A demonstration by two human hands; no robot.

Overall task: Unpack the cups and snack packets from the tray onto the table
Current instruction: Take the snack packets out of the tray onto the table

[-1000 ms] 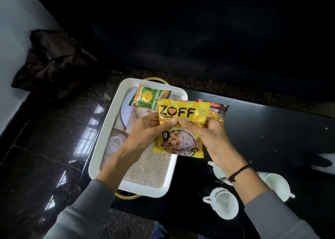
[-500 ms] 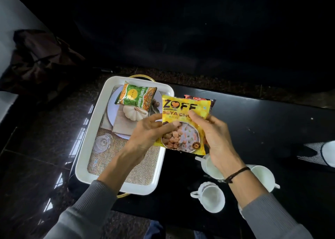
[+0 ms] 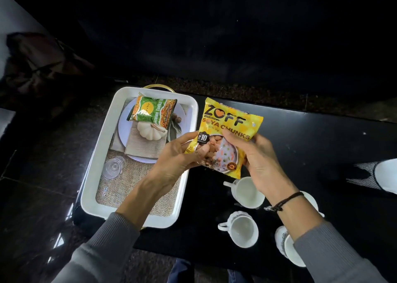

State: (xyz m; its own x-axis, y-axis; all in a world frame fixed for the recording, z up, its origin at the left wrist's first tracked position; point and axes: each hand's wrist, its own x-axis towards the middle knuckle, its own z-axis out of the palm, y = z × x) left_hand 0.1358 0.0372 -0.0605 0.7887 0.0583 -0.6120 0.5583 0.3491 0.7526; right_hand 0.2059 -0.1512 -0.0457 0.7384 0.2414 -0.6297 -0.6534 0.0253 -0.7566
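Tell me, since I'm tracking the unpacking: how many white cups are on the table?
4 on the black table: first cup below the yellow packet, second cup nearer the person, third cup behind the right forearm, fourth cup beside that sleeve. The arm may hide more.

yellow pkt (image 3: 231, 128) held above table, green pkt (image 3: 151, 112) in tray

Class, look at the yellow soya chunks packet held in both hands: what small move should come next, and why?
Probably lower the yellow packet onto the bare black table just beyond the cups. Both the left hand and right hand already hold it past the tray rim, over the table, while the green packet waits in the tray.
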